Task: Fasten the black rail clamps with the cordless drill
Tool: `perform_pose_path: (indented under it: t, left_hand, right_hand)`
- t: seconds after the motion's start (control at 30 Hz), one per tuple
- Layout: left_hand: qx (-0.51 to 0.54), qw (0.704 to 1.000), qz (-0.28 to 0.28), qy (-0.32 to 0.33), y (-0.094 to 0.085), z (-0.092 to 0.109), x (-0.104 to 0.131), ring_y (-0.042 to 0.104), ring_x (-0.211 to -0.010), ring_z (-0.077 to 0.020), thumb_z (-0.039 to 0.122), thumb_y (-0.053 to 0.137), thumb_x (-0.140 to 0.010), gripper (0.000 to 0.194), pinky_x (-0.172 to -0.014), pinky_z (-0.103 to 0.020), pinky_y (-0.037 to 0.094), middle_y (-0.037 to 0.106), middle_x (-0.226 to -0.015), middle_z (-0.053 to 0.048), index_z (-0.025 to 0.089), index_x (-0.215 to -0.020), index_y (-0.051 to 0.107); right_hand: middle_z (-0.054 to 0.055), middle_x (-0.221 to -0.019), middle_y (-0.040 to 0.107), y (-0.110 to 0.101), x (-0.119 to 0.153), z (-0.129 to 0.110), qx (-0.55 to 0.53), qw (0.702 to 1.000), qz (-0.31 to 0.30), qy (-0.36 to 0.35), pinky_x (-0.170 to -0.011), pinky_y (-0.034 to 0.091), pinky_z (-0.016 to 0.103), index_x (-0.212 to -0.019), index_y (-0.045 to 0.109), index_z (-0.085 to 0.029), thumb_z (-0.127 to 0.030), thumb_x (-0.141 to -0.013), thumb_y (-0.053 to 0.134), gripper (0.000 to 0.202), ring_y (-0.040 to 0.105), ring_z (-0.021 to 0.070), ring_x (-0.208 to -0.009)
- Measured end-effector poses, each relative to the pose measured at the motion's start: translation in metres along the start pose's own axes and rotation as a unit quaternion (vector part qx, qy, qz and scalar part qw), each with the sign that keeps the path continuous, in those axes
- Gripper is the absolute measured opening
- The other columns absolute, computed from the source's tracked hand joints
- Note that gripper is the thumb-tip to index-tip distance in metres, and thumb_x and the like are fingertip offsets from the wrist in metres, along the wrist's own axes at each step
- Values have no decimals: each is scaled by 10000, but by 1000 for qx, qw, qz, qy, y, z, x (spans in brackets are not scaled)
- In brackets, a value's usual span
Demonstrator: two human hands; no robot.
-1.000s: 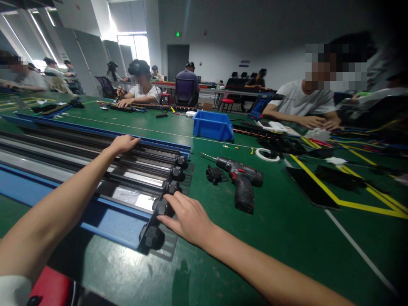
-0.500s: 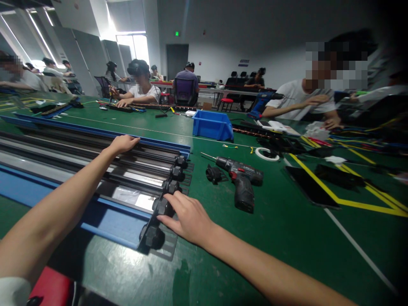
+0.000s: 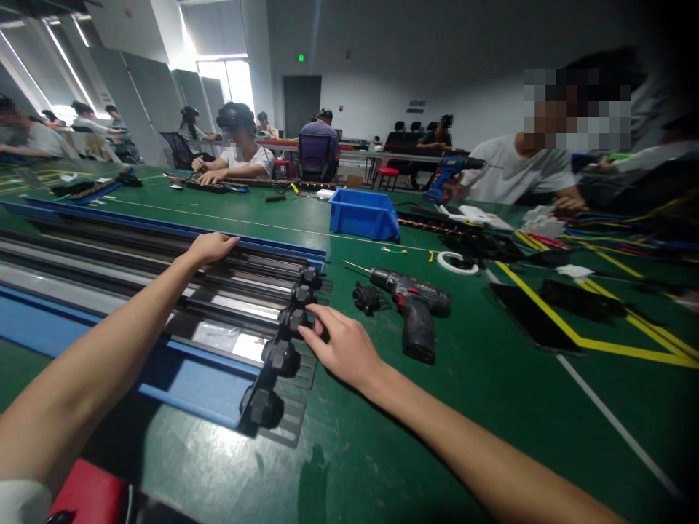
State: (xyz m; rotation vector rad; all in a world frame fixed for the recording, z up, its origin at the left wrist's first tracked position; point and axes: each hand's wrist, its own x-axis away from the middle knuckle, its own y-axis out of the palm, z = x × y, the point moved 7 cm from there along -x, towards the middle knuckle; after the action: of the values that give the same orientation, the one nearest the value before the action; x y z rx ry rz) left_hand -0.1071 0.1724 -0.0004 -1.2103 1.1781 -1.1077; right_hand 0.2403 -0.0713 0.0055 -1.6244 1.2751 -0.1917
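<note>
Left hand (image 3: 212, 248): on the far side of the rail rack (image 3: 202, 382), apart from the right; whether it grips cannot be told.
Right hand (image 3: 349, 351): thumb and forefinger parted at the middle black nut (image 3: 296, 320), contact unclear.
Rail rack: under the left hand and forearm, left of the right hand.
Drill (image 3: 419, 314): on the green table (image 3: 491, 364), right of the right hand.
Blue bin (image 3: 363, 220): beyond both hands.

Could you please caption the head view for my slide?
Left hand on long rails, right hand at black end fittings, drill lying nearby.
</note>
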Motion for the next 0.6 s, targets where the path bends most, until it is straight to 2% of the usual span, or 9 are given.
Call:
perform_pose_path:
  t: [0.13,0.3,0.6]
  left_hand:
    - [1,1000,6,2,0,-1,-1,625,-1128,-369,732,207,-874,804,-906,-364,454,723,-1147,-136,217,-1242,703]
    - [-1,1000,8,2,2,-3,-3,612,-1149,-382,745,190,-869,811,-899,-379,455,714,-1165,-147,239,-1256,693]
    - [1,1000,-3,1,0,0,-1,617,-1146,-358,712,211,-884,787,-906,-355,450,715,-1168,-143,215,-1279,677]
  right_hand:
    - [35,-885,653,8,-3,10,11,1000,-15,-7,-775,495,299,-1285,571,-188,-425,-950,576,410,644,177,-824]
    - [31,-882,660,15,-3,9,-4,999,-34,-17,-778,493,292,-1254,594,-184,-408,-975,546,361,644,164,-817]
    - [40,-919,675,18,-2,9,-20,999,-39,-12,-787,494,298,-1287,572,-171,-392,-984,533,377,651,168,-842]
